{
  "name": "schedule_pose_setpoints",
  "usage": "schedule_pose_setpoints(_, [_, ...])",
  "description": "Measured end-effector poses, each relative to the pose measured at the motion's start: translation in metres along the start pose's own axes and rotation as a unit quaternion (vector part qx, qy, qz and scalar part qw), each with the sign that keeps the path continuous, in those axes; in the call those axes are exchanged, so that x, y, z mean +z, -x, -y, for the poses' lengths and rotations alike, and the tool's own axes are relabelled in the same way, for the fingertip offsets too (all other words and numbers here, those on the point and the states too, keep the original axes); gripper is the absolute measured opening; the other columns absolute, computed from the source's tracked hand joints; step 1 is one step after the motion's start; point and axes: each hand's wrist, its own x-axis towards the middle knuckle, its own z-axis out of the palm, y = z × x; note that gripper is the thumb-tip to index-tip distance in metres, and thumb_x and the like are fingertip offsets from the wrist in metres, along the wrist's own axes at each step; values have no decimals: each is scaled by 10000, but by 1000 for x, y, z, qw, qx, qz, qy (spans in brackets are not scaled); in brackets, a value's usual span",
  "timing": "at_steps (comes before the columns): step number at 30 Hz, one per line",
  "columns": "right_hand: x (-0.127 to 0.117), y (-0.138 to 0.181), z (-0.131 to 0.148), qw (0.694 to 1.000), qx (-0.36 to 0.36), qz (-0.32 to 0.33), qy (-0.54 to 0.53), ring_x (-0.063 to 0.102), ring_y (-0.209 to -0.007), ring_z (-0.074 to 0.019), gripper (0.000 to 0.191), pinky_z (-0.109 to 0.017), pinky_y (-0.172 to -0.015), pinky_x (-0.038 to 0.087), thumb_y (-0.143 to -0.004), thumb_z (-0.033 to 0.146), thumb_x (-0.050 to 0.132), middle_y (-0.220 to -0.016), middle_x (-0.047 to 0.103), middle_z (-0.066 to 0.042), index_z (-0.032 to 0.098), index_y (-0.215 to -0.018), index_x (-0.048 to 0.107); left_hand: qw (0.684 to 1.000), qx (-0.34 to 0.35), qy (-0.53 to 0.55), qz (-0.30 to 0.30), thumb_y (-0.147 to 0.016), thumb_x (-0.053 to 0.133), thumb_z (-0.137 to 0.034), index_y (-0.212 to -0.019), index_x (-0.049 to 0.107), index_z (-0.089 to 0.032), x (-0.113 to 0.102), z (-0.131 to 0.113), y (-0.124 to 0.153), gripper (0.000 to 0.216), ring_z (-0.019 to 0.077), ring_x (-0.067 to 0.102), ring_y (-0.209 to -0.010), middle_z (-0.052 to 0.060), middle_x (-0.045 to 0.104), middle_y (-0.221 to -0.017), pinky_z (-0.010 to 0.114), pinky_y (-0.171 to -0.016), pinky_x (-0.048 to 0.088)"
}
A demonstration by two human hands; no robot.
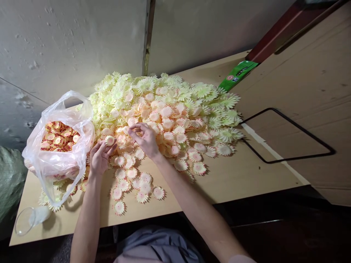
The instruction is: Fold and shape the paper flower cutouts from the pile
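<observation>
My left hand pinches a small cream artificial flower between thumb and fingers, its face turned up. Just to the right, my right hand has thumb and forefinger brought together over the heap; whether anything is between them is too small to make out. Beneath and around both hands lies a big heap of artificial flower pieces, peach and pink-edged at the front. Pale green-yellow petal pieces make up the back and sides. Several loose cream flowers with pinkish centres lie near the table's front.
On the left, an open clear plastic bag holds many small red-and-yellow flower pieces. A clear cup lies tipped at the front left corner of the table. To the right are a black wire frame and a cardboard sheet.
</observation>
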Motion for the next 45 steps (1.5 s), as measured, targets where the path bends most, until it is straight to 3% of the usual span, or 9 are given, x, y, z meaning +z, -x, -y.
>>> schedule_pose_setpoints(3, [2, 4, 5, 998, -31, 22, 51, 519, -753, -121, 309, -240, -581, 495, -724, 464, 750, -1054, 534, -83, 181, -828, 682, 1000, 7, -21, -1, -693, 804, -296, -801, 704, -161, 0, 3, 0, 200, 206, 710, -924, 40, 737, -865, 389, -953, 529])
schedule_pose_setpoints(7, [7, 13, 9, 983, -43, 168, 62, 520, -611, -111, 324, -256, -557, 449, -734, 482, 741, -749, 617, -26, 169, -730, 658, 997, 1, -78, -8, -640, 837, -318, -794, 739, -180, 0, 7, 1, 229, 170, 698, -844, 54, 742, -899, 295, -815, 557])
schedule_pose_setpoints(9, [10, 16, 8, 973, -69, 207, 81, 540, -621, -118, 325, -261, -585, 448, -730, 482, 746, -720, 641, -19, 168, -737, 663, 993, -4, -117, -2, -641, 834, -316, -795, 754, -180, 1, 8, 3, 220, 190, 691, -894, 80, 737, -1009, 283, -781, 550])
schedule_pose_setpoints(13, [12, 16, 5, 968, -97, 203, 114, 545, -621, -115, 319, -255, -594, 441, -753, 474, 730, -731, 662, -22, 161, -744, 668, 990, -7, -137, 19, -645, 826, -298, -741, 765, -176, 3, 8, 5, 167, 219, 674, -979, 105, 709, -1125, 280, -792, 532])
schedule_pose_setpoints(19, [10, 14, 4, 964, -95, 214, 126, 562, -640, -115, 264, -261, -638, 451, -816, 422, 679, -755, 684, -24, 165, -758, 678, 995, -10, -100, 18, -651, 820, -255, -726, 773, -185, 4, 8, 5, 113, 147, 675, -863, 75, 728, -1052, 228, -752, 513])
schedule_pose_setpoints(26, [9, 14, 6, 963, -73, 226, 125, 535, -619, -117, 289, -269, -610, 423, -837, 449, 641, -745, 669, -22, 170, -771, 678, 995, -11, -97, 21, -665, 805, -250, -755, 772, -172, 3, 8, 5, 124, 159, 683, -834, 96, 713, -1107, 260, -748, 534])
schedule_pose_setpoints(45, [6, 16, 9, 967, -57, 220, 114, 569, -641, -130, 260, -275, -615, 456, -804, 422, 680, -736, 669, -29, 164, -772, 678, 992, 2, -112, 59, -694, 783, -286, -781, 783, -166, 9, 2, 10, 148, 231, 649, -1031, 115, 664, -1199, 301, -865, 515])
